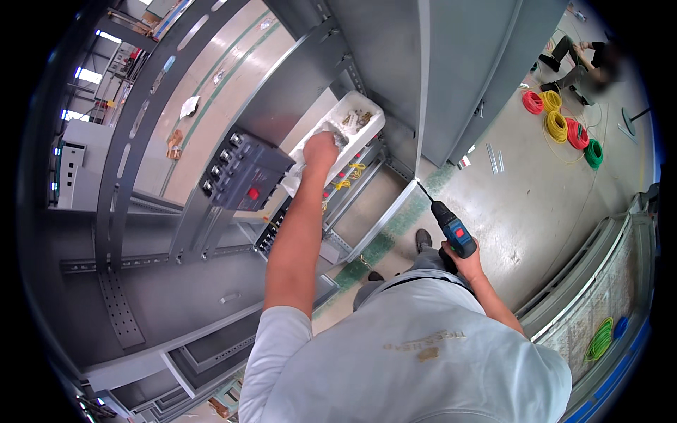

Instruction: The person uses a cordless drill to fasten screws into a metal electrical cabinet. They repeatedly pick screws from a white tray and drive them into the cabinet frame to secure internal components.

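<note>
Near, right: right hand (467, 264), wrapped around a blue-and-black drill (453, 229) above pale floor (493, 201). Farther, left: left hand (321, 149), inside a white tray (361, 146) among grey cabinet panels (469, 63); its fingers are hidden, grip cannot be told. Beside it, left: dark breaker (248, 173), red button. Far right: red, yellow and green coils (556, 127); beyond, a seated person (596, 67).

Drill (453, 229) matt plastic; tray (371, 130) smooth plastic (cabinet (458, 77) smooth metal).
</note>
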The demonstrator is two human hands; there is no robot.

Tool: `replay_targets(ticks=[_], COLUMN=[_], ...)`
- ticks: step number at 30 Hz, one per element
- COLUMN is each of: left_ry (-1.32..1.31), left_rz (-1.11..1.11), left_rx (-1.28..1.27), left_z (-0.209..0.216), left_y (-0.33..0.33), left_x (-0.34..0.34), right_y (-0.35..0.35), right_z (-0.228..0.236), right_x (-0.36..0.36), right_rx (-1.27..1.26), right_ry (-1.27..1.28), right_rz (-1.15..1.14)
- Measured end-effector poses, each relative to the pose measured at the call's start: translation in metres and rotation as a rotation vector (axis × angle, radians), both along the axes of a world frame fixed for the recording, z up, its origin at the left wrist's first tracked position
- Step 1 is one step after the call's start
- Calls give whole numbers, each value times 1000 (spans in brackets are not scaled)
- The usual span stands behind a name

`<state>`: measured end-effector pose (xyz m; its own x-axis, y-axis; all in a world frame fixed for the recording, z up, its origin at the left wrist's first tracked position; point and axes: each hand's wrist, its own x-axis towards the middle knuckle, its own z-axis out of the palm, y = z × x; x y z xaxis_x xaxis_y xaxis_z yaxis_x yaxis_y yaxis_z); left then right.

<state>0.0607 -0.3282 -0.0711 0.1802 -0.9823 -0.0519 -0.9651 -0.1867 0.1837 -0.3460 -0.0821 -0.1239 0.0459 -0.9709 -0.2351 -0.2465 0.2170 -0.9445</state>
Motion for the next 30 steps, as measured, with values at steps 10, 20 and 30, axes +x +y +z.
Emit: replay_targets(ticks=[10,20,30], left_ry=[-44,19,70], left_rz=[-114,-61,-195], left_rx=[187,201,207], left_z=[-24,-24,-43], left_y=[-33,-38,-44], left_x=[10,11,28], right_y=[-37,-54,-55], right_z=[7,10,21], right_x=[-34,-23,-22], right_rx=[36,-20,39], right_ry=[10,-11,-63], right_rz=[70,119,159])
